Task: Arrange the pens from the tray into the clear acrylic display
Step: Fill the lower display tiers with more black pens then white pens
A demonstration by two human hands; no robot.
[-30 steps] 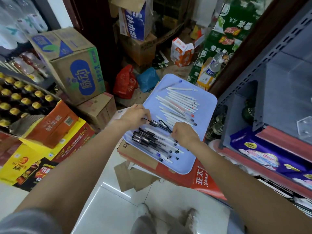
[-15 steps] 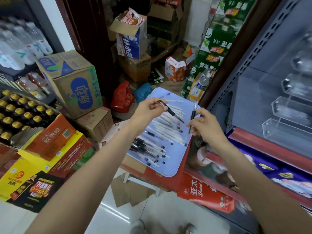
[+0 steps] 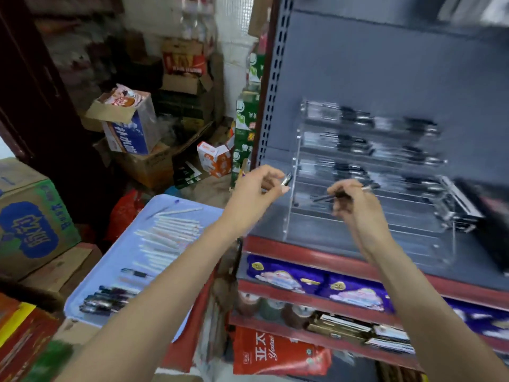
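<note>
- While the head view is smeared by motion, I can make out my left hand [image 3: 259,186] at centre frame, fingers curled and pinching a dark pen [image 3: 286,179] whose metal tip pokes out toward the display.
- My right hand [image 3: 355,202], right of centre, grips a second dark pen [image 3: 334,196] lying roughly level, its tip pointing left, just in front of the clear acrylic display [image 3: 371,188].
- That display stands on the red-edged shelf [image 3: 316,250] at centre right; its upper tiers already show dark pens, though blur hides how many.
- Lower left sits the blue tray [image 3: 115,260], with white pens [image 3: 165,238] fanned above and dark ones [image 3: 107,299] near its bottom edge.
- My judgement: I should seat the right pen first, keeping it level with an open tier and sliding it in parallel to the rows above.
- I'd hold the left pen back beside the display's left wall until the slot is free, so the two don't clash.
</note>
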